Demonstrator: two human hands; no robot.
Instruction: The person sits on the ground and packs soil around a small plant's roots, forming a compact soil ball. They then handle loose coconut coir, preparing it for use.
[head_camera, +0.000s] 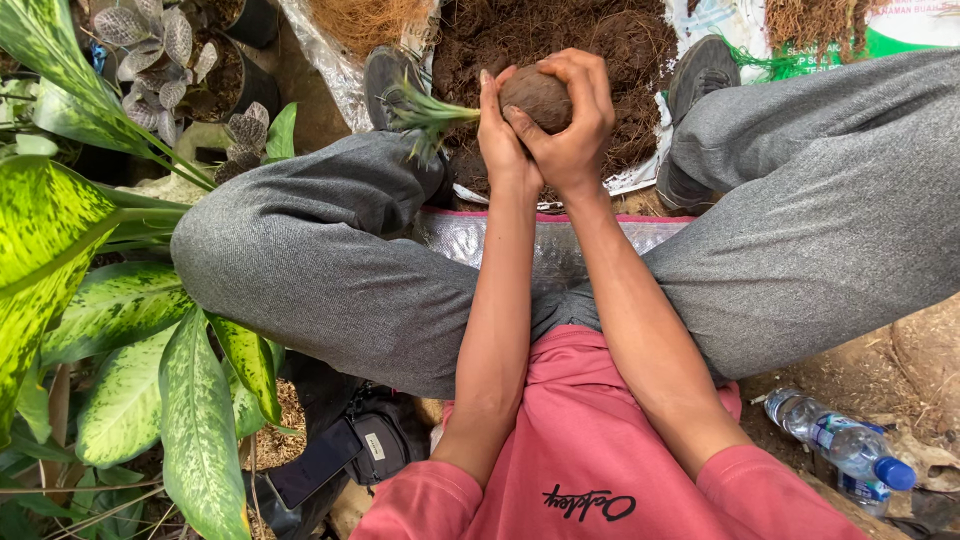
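Observation:
Both my hands press together around a round brown soil ball (537, 94) held over a heap of dark coconut-fibre soil (560, 45). My left hand (498, 135) cups the ball's left side. My right hand (578, 115) wraps over its top and right side. A small green plant (425, 115) with thin pointed leaves sticks out of the ball to the left. I sit with grey-trousered knees spread wide, and both shoes rest beside the soil heap.
Large yellow-green spotted leaves (110, 330) fill the left side. Black pots with small grey-veined plants (170, 50) stand at the top left. A plastic water bottle with a blue cap (845, 445) lies at the lower right. A dark pouch and a phone (350, 450) lie by my left hip.

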